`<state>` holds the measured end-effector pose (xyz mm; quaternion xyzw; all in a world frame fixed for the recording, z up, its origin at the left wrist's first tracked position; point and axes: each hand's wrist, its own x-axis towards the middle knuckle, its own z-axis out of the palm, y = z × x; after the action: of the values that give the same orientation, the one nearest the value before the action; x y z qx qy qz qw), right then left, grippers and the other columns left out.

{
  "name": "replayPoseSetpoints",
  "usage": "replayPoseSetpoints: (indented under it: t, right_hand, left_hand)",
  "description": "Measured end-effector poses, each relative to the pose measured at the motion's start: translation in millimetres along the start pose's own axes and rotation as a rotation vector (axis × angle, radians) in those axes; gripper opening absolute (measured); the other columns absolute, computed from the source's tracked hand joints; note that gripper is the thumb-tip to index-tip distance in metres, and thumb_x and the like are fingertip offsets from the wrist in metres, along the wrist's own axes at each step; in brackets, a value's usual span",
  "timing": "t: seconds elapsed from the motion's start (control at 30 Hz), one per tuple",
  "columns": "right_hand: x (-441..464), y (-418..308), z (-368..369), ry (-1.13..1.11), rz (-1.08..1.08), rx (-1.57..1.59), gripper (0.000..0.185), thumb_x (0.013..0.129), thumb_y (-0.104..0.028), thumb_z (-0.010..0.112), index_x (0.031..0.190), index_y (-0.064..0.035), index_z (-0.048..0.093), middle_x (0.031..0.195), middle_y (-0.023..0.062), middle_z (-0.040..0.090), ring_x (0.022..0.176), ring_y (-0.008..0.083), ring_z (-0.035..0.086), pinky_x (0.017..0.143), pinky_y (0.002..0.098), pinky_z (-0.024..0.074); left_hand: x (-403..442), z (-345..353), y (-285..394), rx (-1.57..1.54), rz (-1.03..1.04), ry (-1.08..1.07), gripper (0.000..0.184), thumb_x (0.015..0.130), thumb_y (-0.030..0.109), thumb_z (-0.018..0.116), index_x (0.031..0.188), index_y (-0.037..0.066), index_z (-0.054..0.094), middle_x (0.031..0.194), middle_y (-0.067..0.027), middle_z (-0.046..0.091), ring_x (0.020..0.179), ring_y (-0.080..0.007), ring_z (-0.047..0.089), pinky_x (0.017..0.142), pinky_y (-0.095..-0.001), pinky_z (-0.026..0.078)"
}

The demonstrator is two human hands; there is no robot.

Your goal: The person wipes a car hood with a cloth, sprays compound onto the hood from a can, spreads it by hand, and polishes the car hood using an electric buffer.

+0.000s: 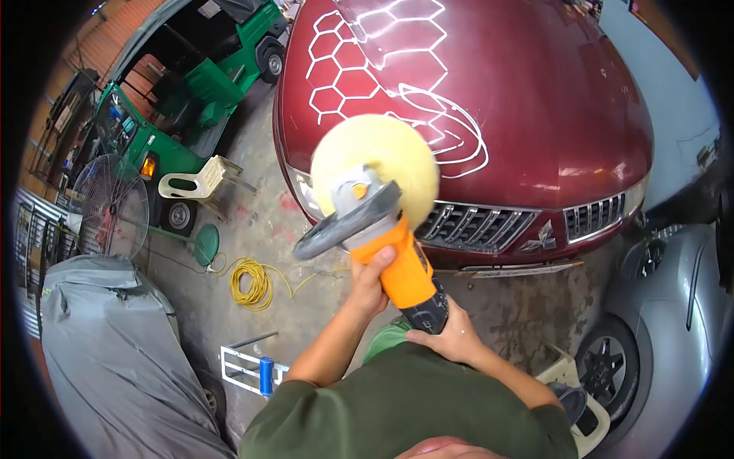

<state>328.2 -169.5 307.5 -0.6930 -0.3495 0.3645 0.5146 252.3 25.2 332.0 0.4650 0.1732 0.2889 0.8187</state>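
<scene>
Before the glossy dark-red metal car bonnet (535, 99), your left grip (370, 287) wraps the orange-and-black plastic power polisher (390, 234) at its orange body (410, 280), your right grip (456, 336) its black rear end (430, 312). Its round yellow pad (382, 145) overlaps the bonnet in view; contact is unclear. Polishing seems unfinished, but treated and untreated areas can't be told apart.

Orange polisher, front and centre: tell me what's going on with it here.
A person is holding the orange polisher in both bare hands, in front of a dark red car. The left hand grips the orange body, and the right hand is at the black rear end. The round, pale yellow pad is up at the car's front; whether it touches the paint can't be told from this view. A coiled yellow cord lies on the floor.
</scene>
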Motion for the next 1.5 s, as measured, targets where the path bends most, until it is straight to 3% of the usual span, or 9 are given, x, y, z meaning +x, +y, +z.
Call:
replayPoseSetpoints:
  t: [0.07, 0.17, 0.2, 0.27, 0.37, 0.5, 0.77, 1.17, 1.5]
  right_hand:
    - [0, -5, -14, 0.056, -0.039, -0.003, 0.112, 0.076, -0.038, 0.095, 0.157, 0.0037, 0.029, 0.135, 0.0250, 0.064, 0.126, 0.0323, 0.065, 0.107, 0.0427, 0.0502]
    - [13, -29, -40, 0.117, -0.177, 0.102, 0.114, 0.080, -0.033, 0.093, 0.161, 0.0029, 0.021, 0.141, 0.0234, 0.059, 0.129, 0.0292, 0.060, 0.110, 0.0415, 0.0466]
    - [18, -45, -51, 0.062, -0.101, 0.200, 0.113, 0.084, -0.029, 0.090, 0.163, 0.0025, 0.017, 0.144, 0.0217, 0.055, 0.131, 0.0273, 0.056, 0.112, 0.0407, 0.0440]
    - [38, -70, -66, 0.073, -0.112, 0.195, 0.110, 0.087, -0.023, 0.087, 0.165, -0.0021, 0.014, 0.136, 0.0193, 0.058, 0.121, 0.0253, 0.060, 0.105, 0.0392, 0.0482]
    - [79, -132, -76, 0.099, -0.103, 0.196, 0.107, 0.091, -0.019, 0.082, 0.167, -0.0100, 0.008, 0.101, 0.0094, 0.065, 0.061, 0.0107, 0.057, 0.050, 0.0266, 0.0486]
    - [205, -195, -75, 0.249, -0.187, -0.068, 0.091, 0.096, -0.027, 0.077, 0.163, -0.0060, 0.020, 0.097, 0.0089, 0.063, 0.066, 0.0123, 0.061, 0.051, 0.0272, 0.0508]
    - [365, -220, -61, 0.323, -0.128, -0.029, 0.075, 0.097, -0.034, 0.079, 0.151, -0.0006, 0.038, 0.082, 0.0045, 0.064, 0.060, 0.0094, 0.059, 0.048, 0.0261, 0.0505]
    - [401, -276, -82, 0.315, -0.022, -0.231, 0.062, 0.096, -0.045, 0.077, 0.135, -0.0032, 0.055, 0.075, 0.0043, 0.064, 0.055, 0.0091, 0.059, 0.046, 0.0251, 0.0498]
    - [395, -280, -79, 0.372, 0.004, -0.267, 0.072, 0.092, -0.039, 0.083, 0.143, -0.0011, 0.050, 0.073, 0.0026, 0.063, 0.054, 0.0091, 0.058, 0.044, 0.0257, 0.0470]
  left_hand:
    - [16, 22, 3, -0.051, -0.017, -0.002, 0.059, 0.096, 0.030, 0.074, 0.139, -0.003, 0.053, 0.118, -0.0189, 0.069, 0.107, -0.0328, 0.073, 0.092, -0.0479, 0.062]
    - [50, 45, 18, -0.112, -0.088, -0.095, 0.050, 0.094, 0.020, 0.079, 0.133, -0.001, 0.057, 0.114, -0.0137, 0.070, 0.101, -0.0250, 0.073, 0.088, -0.0414, 0.062]
    - [64, 51, 24, -0.132, -0.065, -0.134, 0.048, 0.093, 0.017, 0.079, 0.133, 0.000, 0.057, 0.113, -0.0123, 0.069, 0.100, -0.0232, 0.072, 0.087, -0.0401, 0.062]
    - [95, 67, 38, -0.186, 0.001, -0.172, 0.051, 0.092, 0.018, 0.081, 0.133, 0.003, 0.055, 0.114, -0.0113, 0.068, 0.101, -0.0219, 0.072, 0.087, -0.0398, 0.062]
    - [153, 87, 77, -0.276, 0.142, -0.247, 0.053, 0.090, 0.022, 0.083, 0.132, 0.003, 0.055, 0.109, -0.0105, 0.068, 0.095, -0.0215, 0.072, 0.084, -0.0395, 0.063]
    - [293, 73, 129, -0.274, 0.151, -0.302, 0.049, 0.092, 0.029, 0.079, 0.125, 0.001, 0.056, 0.099, -0.0131, 0.069, 0.083, -0.0237, 0.073, 0.075, -0.0409, 0.063]
    - [457, 17, 150, -0.320, -0.024, -0.372, 0.054, 0.089, 0.034, 0.079, 0.123, -0.001, 0.058, 0.099, -0.0162, 0.070, 0.083, -0.0276, 0.073, 0.077, -0.0438, 0.064]
    - [511, 17, 155, -0.540, -0.058, -0.290, 0.046, 0.089, 0.025, 0.080, 0.120, -0.004, 0.061, 0.101, -0.0160, 0.072, 0.087, -0.0282, 0.074, 0.082, -0.0454, 0.064]
    - [514, 27, 145, -0.622, -0.090, -0.372, 0.046, 0.089, 0.025, 0.078, 0.121, -0.003, 0.060, 0.100, -0.0165, 0.073, 0.086, -0.0290, 0.075, 0.083, -0.0452, 0.064]
